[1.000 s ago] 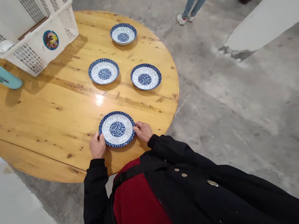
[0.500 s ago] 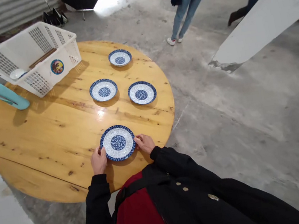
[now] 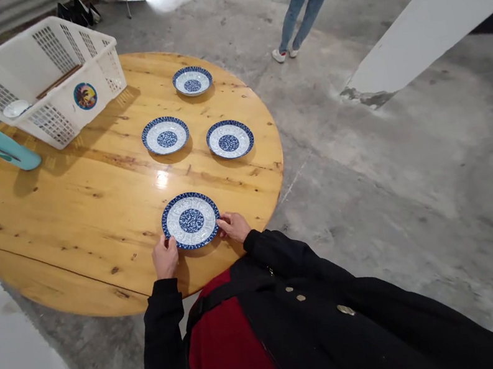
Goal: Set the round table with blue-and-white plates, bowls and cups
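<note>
**Left hand [image 3: 165, 256] and right hand [image 3: 235, 227] are pinching a blue-and-white plate [image 3: 191, 220] by its rim**

The plate is showing a dark blue patterned border, a pale ring with faint decoration and a round blue floral medallion at its centre. It is facing upward over the near side of a round wooden table [image 3: 71, 239]; whether its base is touching the wood is hard to tell.

The plate is sitting between the two sets of fingers. The left thumb is pressing on the lower left rim, with the other fingers mostly hidden. The right thumb and fingertips are closing on the right rim, slightly higher up.

Three similar plates are lying beyond it: one on the left [image 3: 165, 136], one on the right [image 3: 230, 139] and one farthest back [image 3: 192, 81]. A white plastic basket [image 3: 68, 111] is standing at the far left, with a teal cylindrical object [image 3: 25, 159] leaning near it.
</note>
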### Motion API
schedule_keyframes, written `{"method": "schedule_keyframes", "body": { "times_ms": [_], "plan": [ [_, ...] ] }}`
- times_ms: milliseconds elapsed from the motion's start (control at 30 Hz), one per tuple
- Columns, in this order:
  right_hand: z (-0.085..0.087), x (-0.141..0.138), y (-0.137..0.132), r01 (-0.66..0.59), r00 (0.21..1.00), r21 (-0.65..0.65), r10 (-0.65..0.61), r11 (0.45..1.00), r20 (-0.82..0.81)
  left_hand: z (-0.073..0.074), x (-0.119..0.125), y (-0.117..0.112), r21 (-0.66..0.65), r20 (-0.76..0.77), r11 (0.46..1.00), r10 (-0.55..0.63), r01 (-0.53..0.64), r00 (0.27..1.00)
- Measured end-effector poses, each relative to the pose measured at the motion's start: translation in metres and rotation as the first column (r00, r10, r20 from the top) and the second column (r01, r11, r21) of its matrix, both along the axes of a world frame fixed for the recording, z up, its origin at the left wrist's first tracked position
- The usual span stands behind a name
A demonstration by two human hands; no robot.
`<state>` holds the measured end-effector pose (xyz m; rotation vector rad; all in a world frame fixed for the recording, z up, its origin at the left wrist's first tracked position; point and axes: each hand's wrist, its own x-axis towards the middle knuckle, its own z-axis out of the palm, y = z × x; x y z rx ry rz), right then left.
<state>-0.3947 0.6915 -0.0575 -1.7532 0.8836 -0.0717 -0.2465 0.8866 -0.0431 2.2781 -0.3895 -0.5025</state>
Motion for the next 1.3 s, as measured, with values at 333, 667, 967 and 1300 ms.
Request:
{"method": "schedule_keyframes", "body": {
  "times_ms": [333, 667, 967, 1300],
  "plan": [
    [-0.003, -0.003, 0.002, 0.03, 0.999, -0.008, -0.03, 1.0, -0.015, -0.002, -0.006, -0.001, 0.004, -0.012, 1.0, -0.007, 0.007, 1.0],
    [0.007, -0.027, -0.008, 0.31, 0.945, 0.183, -0.323, 0.933, 0.044, -0.006, -0.008, 0.013, -0.116, -0.123, 0.99, 0.063, -0.077, 0.99],
    [0.012, -0.035, -0.013, 0.273, 0.959, 0.227, -0.283, 0.935, 0.016, -0.005, -0.016, 0.009, -0.1, -0.154, 0.992, 0.056, -0.072, 0.986],
    [0.006, 0.004, 0.002, -0.059, 0.997, 0.011, 0.058, 0.998, 0.044, 0.003, -0.011, 0.016, -0.145, -0.132, 0.986, 0.065, -0.085, 0.989]
  ]
}}
